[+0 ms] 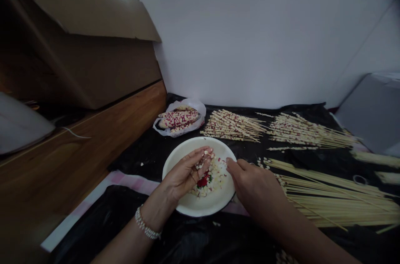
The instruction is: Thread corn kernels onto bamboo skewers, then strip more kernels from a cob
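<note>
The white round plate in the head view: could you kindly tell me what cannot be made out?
- Head view: the left hand hides part of the white-and-red pile on the plate.
- Head view: bits at the left fingertips are too small to identify.
- Head view: the right edge cuts off the long pale sticks.

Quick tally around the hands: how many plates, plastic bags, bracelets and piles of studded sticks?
White round plate: 1
White plastic bag: 1
White beaded bracelet: 1
Piles of thin sticks studded white and red: 2
Total: 5
</note>
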`<state>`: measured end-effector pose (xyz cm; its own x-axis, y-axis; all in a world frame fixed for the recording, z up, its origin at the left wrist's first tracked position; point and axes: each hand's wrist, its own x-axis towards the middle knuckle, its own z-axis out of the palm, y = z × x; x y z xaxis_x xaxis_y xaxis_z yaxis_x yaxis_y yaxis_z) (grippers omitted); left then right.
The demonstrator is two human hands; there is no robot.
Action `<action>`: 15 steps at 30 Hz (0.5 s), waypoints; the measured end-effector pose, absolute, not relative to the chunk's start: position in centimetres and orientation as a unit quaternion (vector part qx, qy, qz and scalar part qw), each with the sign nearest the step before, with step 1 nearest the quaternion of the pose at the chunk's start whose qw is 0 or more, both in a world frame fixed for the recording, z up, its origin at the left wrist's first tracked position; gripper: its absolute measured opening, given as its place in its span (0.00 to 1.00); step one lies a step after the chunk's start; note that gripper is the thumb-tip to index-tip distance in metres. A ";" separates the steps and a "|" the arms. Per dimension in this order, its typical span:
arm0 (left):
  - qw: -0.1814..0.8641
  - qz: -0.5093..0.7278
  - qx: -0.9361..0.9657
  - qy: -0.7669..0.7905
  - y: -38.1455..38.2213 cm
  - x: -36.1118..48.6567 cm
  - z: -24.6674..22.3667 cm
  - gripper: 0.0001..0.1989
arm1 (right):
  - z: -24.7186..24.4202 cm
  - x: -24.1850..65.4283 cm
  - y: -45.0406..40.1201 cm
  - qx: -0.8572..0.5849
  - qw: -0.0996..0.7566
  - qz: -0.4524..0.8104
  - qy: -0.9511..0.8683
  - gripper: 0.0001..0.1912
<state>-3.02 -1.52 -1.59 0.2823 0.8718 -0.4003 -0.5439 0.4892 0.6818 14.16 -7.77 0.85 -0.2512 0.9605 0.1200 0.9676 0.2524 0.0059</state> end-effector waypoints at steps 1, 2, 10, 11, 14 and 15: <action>0.772 0.461 0.213 0.383 -1.5 -3.0 -1.6 0.11 | 0.8 14.2 -7.8 -0.608 0.049 -0.041 -0.792 0.14; 0.771 0.464 0.212 0.381 -1.5 -3.0 -1.6 0.11 | 0.8 14.2 -7.8 -0.606 0.053 -0.044 -0.792 0.14; 0.764 0.473 0.197 0.392 -1.4 -3.0 -1.6 0.13 | 0.6 14.4 -8.1 -0.585 0.094 -0.070 -0.802 0.17; 0.762 0.474 0.199 0.393 -1.4 -3.0 -1.6 0.13 | 0.6 14.3 -8.1 -0.587 0.091 -0.070 -0.802 0.17; 0.759 0.477 0.209 0.390 -1.4 -2.9 -1.6 0.12 | 0.6 14.2 -8.1 -0.587 0.084 -0.074 -0.802 0.17; 0.758 0.478 0.213 0.388 -1.5 -2.9 -1.6 0.11 | 0.6 14.2 -8.1 -0.584 0.085 -0.076 -0.804 0.17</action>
